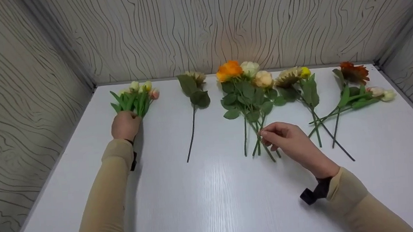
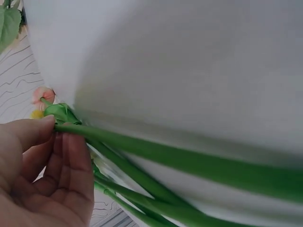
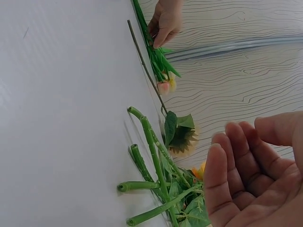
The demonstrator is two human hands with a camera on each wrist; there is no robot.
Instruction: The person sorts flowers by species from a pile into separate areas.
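Note:
At the table's left, my left hand [image 1: 125, 124] pinches a green stem [image 2: 142, 144] of the tulips [image 1: 131, 101] between thumb and fingers. Their cream, yellow and pink heads point toward the back wall, and more stems run below the pinched one in the left wrist view. My right hand [image 1: 289, 145] hovers by the stems [image 1: 245, 138] of a rose bunch with orange, white and peach blooms [image 1: 263, 79]. In the right wrist view its fingers [image 3: 220, 175] are loosely bent with nothing between them, beside the cut stem ends [image 3: 137, 187].
A single sunflower [image 1: 194, 131] lies between the tulips and roses. Right of the roses are another pale sunflower [image 1: 288, 78] and a yellow bloom [image 1: 305, 72]. Farther right lie a rust-red flower [image 1: 356, 74] and pale tulips [image 1: 388, 95], stems crossing. Wood-patterned walls [image 1: 172, 32] enclose the white table [image 1: 183, 203].

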